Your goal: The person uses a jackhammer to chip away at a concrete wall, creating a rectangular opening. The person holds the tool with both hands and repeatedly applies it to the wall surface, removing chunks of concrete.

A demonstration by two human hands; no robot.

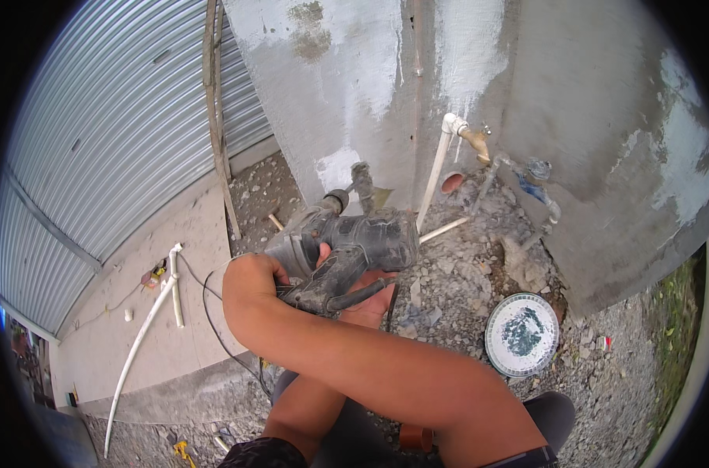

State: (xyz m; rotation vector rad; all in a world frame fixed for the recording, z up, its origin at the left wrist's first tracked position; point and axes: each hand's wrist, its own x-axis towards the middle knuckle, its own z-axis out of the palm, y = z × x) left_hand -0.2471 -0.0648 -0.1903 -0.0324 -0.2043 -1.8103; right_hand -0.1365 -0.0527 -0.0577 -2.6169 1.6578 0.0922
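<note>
A dusty dark rotary hammer [384,240] is held in front of the plastered wall [354,76]. Its chuck [336,200] points up at the wall, and a bit [351,187] reaches to a chipped-out groove [363,181]. My forearms cross. My right hand [255,272] wraps the tool's body on the left side. My left hand [375,299] supports it from below, near the rear handle [340,278] and the cord sleeve [360,294]; its fingers are partly hidden by the tool. Whether the bit touches the wall I cannot tell.
A white PVC standpipe [436,169] with a brass tap [477,143] rises right of the tool. Near it are a water meter [539,169] and an orange pipe end [453,182]. A round white lid [521,334] lies on rubble. Left are a black cable [214,324] and white pipes [138,345].
</note>
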